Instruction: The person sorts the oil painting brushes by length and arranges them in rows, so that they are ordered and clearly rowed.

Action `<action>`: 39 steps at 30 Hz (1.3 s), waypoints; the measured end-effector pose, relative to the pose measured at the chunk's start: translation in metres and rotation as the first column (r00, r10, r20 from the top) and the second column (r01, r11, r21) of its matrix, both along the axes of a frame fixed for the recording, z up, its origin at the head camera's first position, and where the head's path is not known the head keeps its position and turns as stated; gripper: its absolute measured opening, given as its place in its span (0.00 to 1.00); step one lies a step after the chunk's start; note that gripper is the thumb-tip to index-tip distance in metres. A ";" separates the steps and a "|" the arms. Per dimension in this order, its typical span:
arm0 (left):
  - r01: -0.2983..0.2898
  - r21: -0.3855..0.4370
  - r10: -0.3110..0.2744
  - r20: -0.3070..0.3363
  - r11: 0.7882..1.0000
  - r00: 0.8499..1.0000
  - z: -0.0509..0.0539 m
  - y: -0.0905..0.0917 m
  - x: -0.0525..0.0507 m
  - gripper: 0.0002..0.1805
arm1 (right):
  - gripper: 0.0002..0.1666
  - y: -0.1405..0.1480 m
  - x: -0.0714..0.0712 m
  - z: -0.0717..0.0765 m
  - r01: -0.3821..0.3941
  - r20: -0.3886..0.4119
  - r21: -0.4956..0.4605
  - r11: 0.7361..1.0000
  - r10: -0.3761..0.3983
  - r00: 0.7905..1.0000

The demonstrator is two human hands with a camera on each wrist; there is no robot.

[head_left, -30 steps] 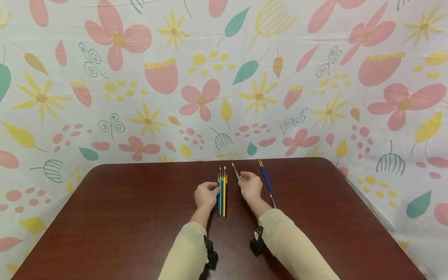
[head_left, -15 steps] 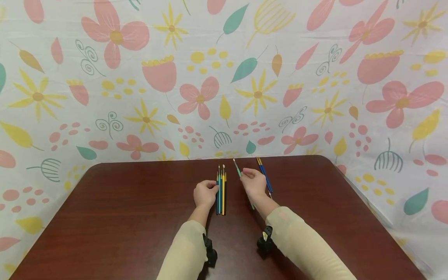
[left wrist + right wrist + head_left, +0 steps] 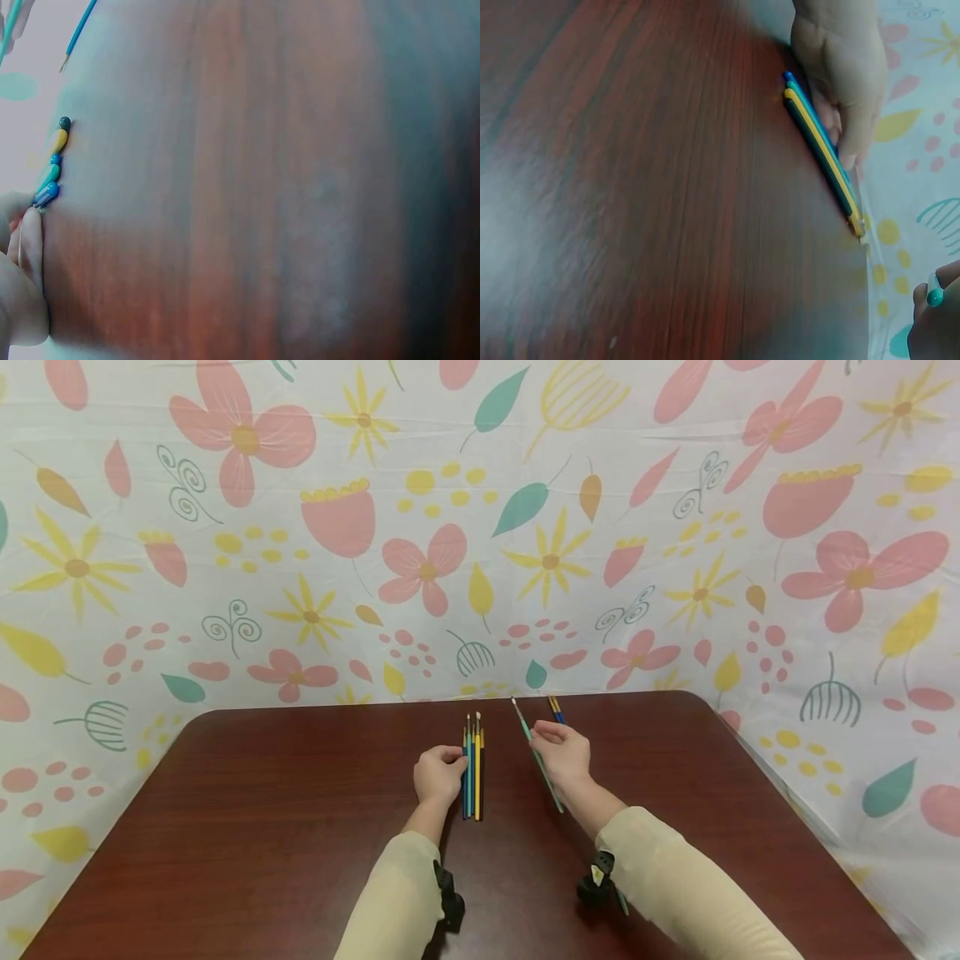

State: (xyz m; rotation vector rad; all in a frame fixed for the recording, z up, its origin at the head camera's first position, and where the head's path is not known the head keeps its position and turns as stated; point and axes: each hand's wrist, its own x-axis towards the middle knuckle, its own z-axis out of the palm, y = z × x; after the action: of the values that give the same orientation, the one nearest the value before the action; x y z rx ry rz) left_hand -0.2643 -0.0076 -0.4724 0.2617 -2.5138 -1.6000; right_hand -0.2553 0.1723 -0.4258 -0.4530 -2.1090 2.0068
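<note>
Several slim paintbrushes (image 3: 477, 777), blue, teal, yellow and dark, lie side by side on the table, bristles toward the back. My left hand (image 3: 440, 774) is at the left side of this row, thumb and fingertips pinching the outermost blue brush; the left wrist view shows the brush ends (image 3: 54, 161) beside those fingers. To the right, my right hand (image 3: 564, 752) pinches a teal paintbrush (image 3: 547, 774) near its middle, slanted, bristles up and left. In the right wrist view only the rounded teal end (image 3: 934, 297) shows between the fingers.
A blue paintbrush (image 3: 556, 708) lies behind my right hand, mostly hidden by it. Part of another teal handle (image 3: 622, 902) shows under the right forearm. A flowered cloth (image 3: 480, 527) hangs along the back edge of the brown table (image 3: 262, 818).
My right hand has moved to the right with the teal paintbrush, away from the row, and now covers much of the blue brush. My left hand has stayed beside the row.
</note>
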 end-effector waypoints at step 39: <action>-0.002 0.012 0.002 0.004 1.000 1.000 0.000 0.001 0.002 0.09 | 0.24 0.071 0.065 -0.012 0.012 0.105 0.067 0.998 -0.019 0.994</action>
State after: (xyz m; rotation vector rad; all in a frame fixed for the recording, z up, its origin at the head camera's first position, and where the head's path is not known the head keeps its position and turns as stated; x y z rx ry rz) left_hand -0.2620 -0.0069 -0.4721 0.2689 -2.5067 -1.6164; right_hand -0.1908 0.2429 -0.4374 -0.5745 -2.2189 1.9381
